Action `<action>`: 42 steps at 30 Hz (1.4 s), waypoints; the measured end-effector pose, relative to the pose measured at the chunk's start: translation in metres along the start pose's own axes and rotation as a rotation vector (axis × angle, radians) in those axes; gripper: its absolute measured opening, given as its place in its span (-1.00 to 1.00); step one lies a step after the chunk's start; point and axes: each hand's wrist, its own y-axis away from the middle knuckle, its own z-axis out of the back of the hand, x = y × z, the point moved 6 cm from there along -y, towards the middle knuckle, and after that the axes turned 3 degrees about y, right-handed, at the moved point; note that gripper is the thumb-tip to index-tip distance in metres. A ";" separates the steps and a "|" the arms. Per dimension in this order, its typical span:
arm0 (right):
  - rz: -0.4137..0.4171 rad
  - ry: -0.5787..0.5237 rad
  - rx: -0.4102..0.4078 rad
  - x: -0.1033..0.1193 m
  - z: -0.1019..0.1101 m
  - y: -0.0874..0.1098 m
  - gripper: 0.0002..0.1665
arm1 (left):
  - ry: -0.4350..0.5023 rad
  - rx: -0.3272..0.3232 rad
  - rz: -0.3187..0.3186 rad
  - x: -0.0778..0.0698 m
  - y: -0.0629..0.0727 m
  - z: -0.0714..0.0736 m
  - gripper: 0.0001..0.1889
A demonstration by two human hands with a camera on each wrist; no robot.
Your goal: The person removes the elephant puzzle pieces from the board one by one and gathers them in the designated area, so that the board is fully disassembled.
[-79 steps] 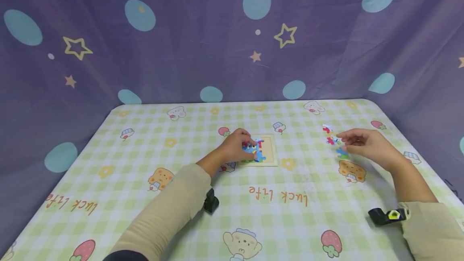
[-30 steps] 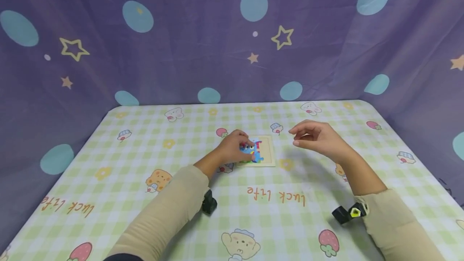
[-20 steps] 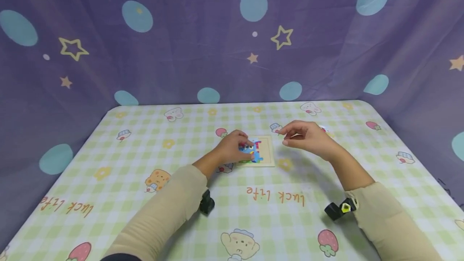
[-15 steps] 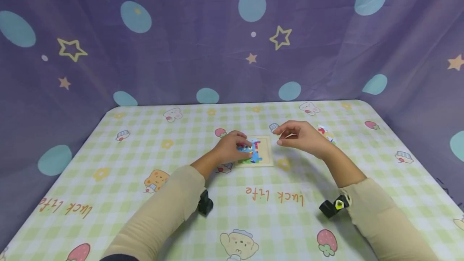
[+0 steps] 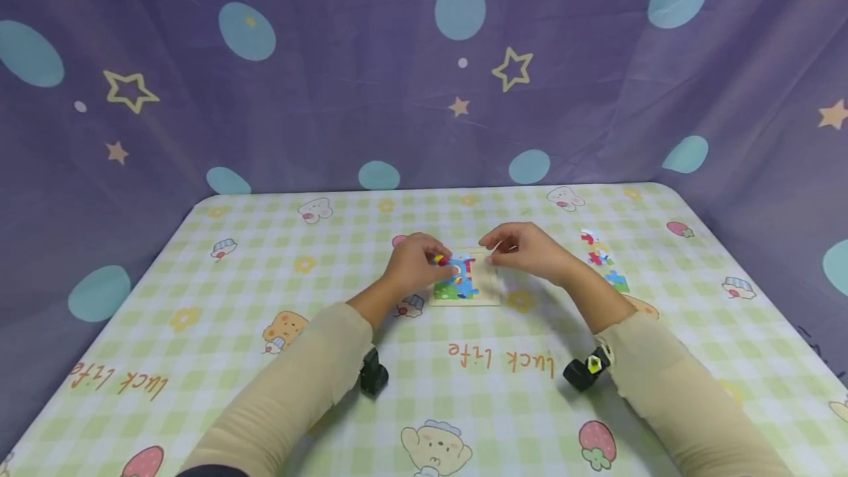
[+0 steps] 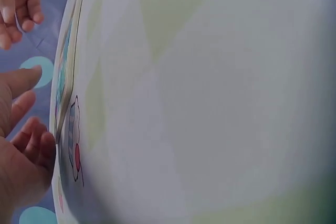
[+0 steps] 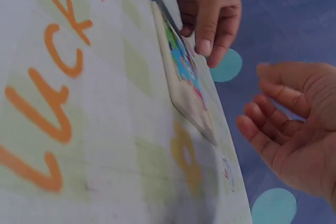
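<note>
A jigsaw puzzle in a pale wooden tray [image 5: 492, 293] lies mid-table; joined pieces [image 5: 456, 282] with a blue figure and green ground fill its left part, and bare wood shows on the right. Over the puzzle's left side hovers my left hand [image 5: 412, 265], thumb and fingers apart, holding nothing. My right hand [image 5: 526, 249] hangs above the tray's right side, its fingers loosely bent. The right wrist view shows no piece between the fingers of that right hand [image 7: 294, 124], with the left hand [image 7: 207, 11] beyond it over the tray.
Loose puzzle pieces lie to the right: red-and-white ones [image 5: 596, 249] and a blue-green one [image 5: 616, 281]. A checked cloth [image 5: 358, 256] with printed drawings covers the table. Behind hangs a purple curtain [image 5: 331, 94]. A black camera [image 5: 586, 370] sits at my right wrist.
My right hand has come left from the loose pieces to the tray's right side. The left hand has lifted back slightly from the puzzle, uncovering more of the picture.
</note>
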 end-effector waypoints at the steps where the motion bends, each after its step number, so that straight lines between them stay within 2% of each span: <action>1: -0.005 0.009 -0.001 0.000 -0.002 -0.002 -0.67 | -0.012 -0.007 0.001 0.000 0.000 0.001 -0.76; 6: -0.062 0.068 -0.021 -0.004 -0.014 -0.010 -0.68 | -0.078 0.020 -0.012 -0.001 0.001 -0.002 -0.70; 11: -0.133 0.202 -0.068 -0.010 -0.022 -0.018 -0.67 | -0.164 0.049 -0.040 -0.003 0.002 -0.005 -0.65; 18: -0.195 0.324 -0.075 -0.017 -0.027 -0.024 -0.70 | -0.143 0.041 -0.022 -0.002 0.000 -0.004 -0.59; 22: -0.189 0.370 -0.094 -0.018 -0.027 -0.025 -0.75 | -0.105 0.028 -0.009 0.001 -0.003 -0.003 -0.57; 26: -0.170 0.385 -0.108 -0.016 -0.027 -0.027 -0.77 | -0.095 0.031 0.011 0.003 -0.004 -0.003 -0.55; 32: -0.169 0.366 -0.105 -0.014 -0.027 -0.027 -0.80 | -0.125 0.041 0.007 0.004 -0.004 -0.004 -0.49; 42: -0.217 0.311 -0.094 -0.017 -0.028 -0.027 -0.79 | -0.110 0.053 0.006 0.001 -0.002 -0.004 -0.54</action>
